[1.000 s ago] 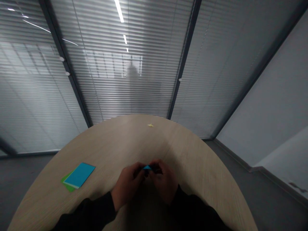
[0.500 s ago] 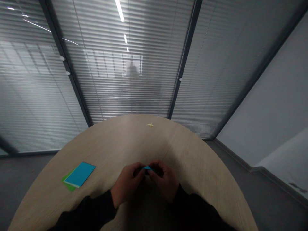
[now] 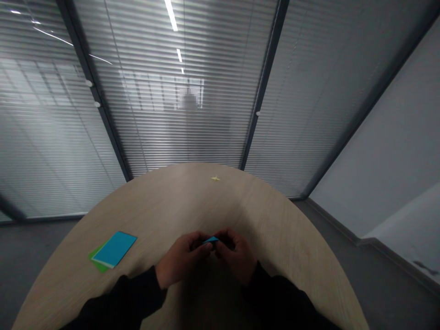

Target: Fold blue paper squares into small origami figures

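Between my two hands is a small folded piece of blue paper (image 3: pixel 211 239), its top showing as a flat triangle. My left hand (image 3: pixel 184 255) pinches its left side between thumb and fingers. On the other side, my right hand (image 3: pixel 238 255) grips it with thumb and curled fingers. Most of the folded paper is hidden by the fingers and in shadow. To the left lie blue paper sheets (image 3: pixel 117 249) on top of green paper (image 3: pixel 99 266). A small yellow folded-paper star (image 3: pixel 215 178) rests near the table's far edge.
The round wooden table (image 3: pixel 165 197) has a curved edge on both sides. Beyond it stand glass panels with blinds (image 3: pixel 192 133) and dark frames. A white wall (image 3: pixel 388 174) rises to the right.
My left thumb has shifted slightly to the right along the folded blue paper. My left wrist has moved a little left. The other papers and the yellow star stay put.
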`<state>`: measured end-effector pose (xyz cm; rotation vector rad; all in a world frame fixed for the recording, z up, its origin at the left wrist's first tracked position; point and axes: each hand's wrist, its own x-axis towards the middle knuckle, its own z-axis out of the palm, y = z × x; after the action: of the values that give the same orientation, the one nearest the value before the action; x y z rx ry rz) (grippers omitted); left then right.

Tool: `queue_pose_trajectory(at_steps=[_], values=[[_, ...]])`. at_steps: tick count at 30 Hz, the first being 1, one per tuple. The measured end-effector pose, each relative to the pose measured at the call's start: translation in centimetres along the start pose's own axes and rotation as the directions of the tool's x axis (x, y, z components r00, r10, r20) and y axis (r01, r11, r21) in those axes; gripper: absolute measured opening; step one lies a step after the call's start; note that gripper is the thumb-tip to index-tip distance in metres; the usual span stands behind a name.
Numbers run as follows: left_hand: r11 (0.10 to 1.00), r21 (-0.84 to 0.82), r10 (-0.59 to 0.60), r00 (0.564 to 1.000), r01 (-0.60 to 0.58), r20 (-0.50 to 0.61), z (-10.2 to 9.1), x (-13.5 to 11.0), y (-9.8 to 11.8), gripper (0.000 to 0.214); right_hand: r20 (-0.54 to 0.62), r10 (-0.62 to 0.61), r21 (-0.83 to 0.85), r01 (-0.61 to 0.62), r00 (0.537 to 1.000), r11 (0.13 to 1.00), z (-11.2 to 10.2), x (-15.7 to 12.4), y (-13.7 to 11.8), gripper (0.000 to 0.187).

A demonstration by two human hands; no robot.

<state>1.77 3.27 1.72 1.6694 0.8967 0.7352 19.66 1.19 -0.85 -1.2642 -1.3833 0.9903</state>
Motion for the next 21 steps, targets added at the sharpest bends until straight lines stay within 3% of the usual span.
queue_pose_trajectory(at_steps=[7, 10, 13, 16, 21], values=[[0.993, -0.072, -0.092, 0.995, 0.089, -0.037, -0.1, 0.4, -0.7, 0.041, 0.089, -0.062, 0.106, 0.052, 0.994, 0.993, -0.1, 0.3, 0.8, 0.028], [0.99, -0.08, -0.119, 0.992, 0.115, -0.042, -0.2, 0.5, -1.0, 0.043, 0.078, -0.194, 0.045, 0.191, 0.978, 0.981, -0.5, 0.4, 1.0, 0.036], [0.992, -0.059, -0.116, 0.992, 0.113, -0.042, -0.2, 0.5, -1.0, 0.042, 0.111, -0.364, -0.067, 0.372, 0.925, 0.926, -1.0, 0.4, 0.6, 0.037], [0.995, -0.052, -0.093, 0.995, 0.09, -0.046, -0.2, 0.5, -0.9, 0.041, 0.156, -0.49, -0.124, 0.51, 0.857, 0.851, -1.3, 0.4, 0.2, 0.019], [0.988, -0.129, -0.091, 0.994, 0.082, -0.067, -0.1, 0.5, -1.3, 0.04, 0.139, -0.545, -0.204, 0.562, 0.827, 0.801, -1.3, 0.5, 0.2, 0.01]])
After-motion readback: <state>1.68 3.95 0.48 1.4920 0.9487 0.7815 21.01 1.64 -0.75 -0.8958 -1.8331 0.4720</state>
